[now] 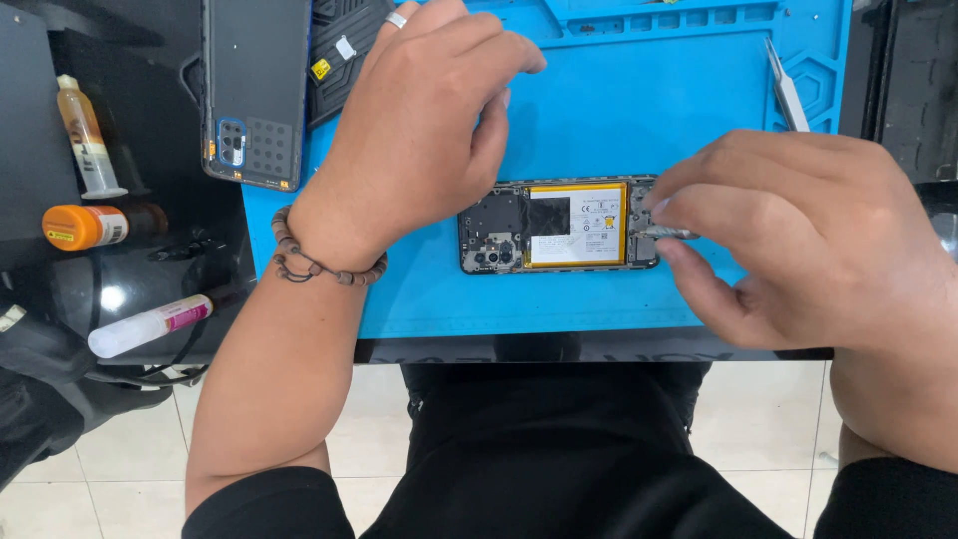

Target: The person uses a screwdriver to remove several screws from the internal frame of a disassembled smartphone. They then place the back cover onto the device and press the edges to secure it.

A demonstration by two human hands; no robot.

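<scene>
Right hand [798,240] pinches a small metal screwdriver [667,233] between thumb and fingers, tip at the right end of the opened smartphone [559,226]. Left hand [424,130] hovers loosely curled just above the phone's left end, gripping nothing visible — ring on one finger, bead bracelet [324,265] at the wrist. The phone lies back-off on the blue repair mat [639,110], battery and camera module exposed. Tweezers [786,90] rest on the mat's upper right. The removed back cover [254,90] lies at the mat's left edge. Further left on the black bench — a syringe [85,135], an orange-capped bottle [85,227], a white tube [150,325].
</scene>
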